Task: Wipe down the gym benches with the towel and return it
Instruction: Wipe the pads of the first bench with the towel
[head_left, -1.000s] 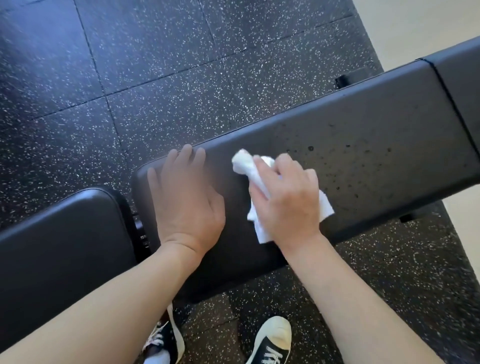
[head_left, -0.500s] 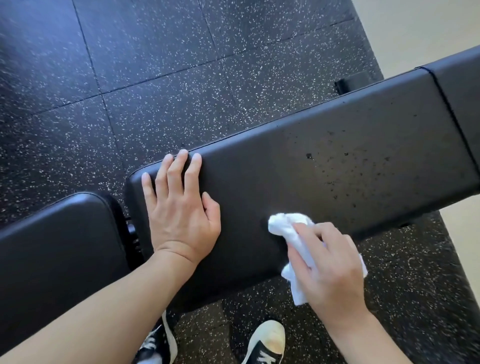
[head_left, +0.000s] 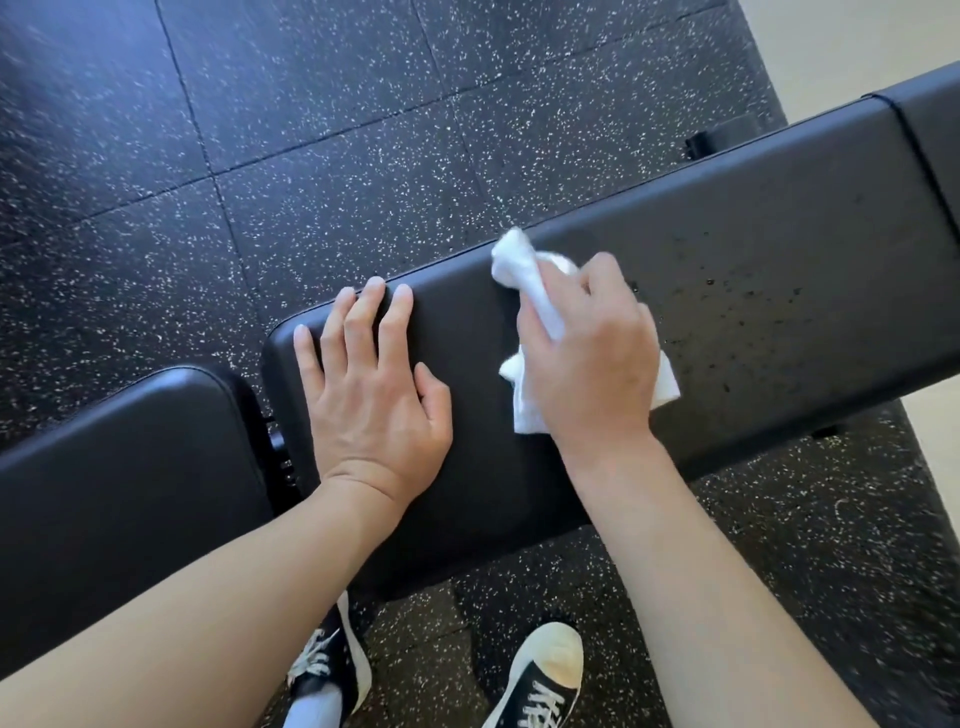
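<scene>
Mid-wipe: right hand (head_left: 592, 353) grips towel (head_left: 524, 291) on bench (head_left: 779, 249); left hand (head_left: 374, 384) flat, released; specks at right remain, return pending.

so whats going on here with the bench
A person is wiping a black gym bench with a white towel. The right hand grips the bunched towel and presses it on the pad, near its far edge. The left hand rests flat on the pad's end. Dark specks show on the pad right of the towel.
</scene>
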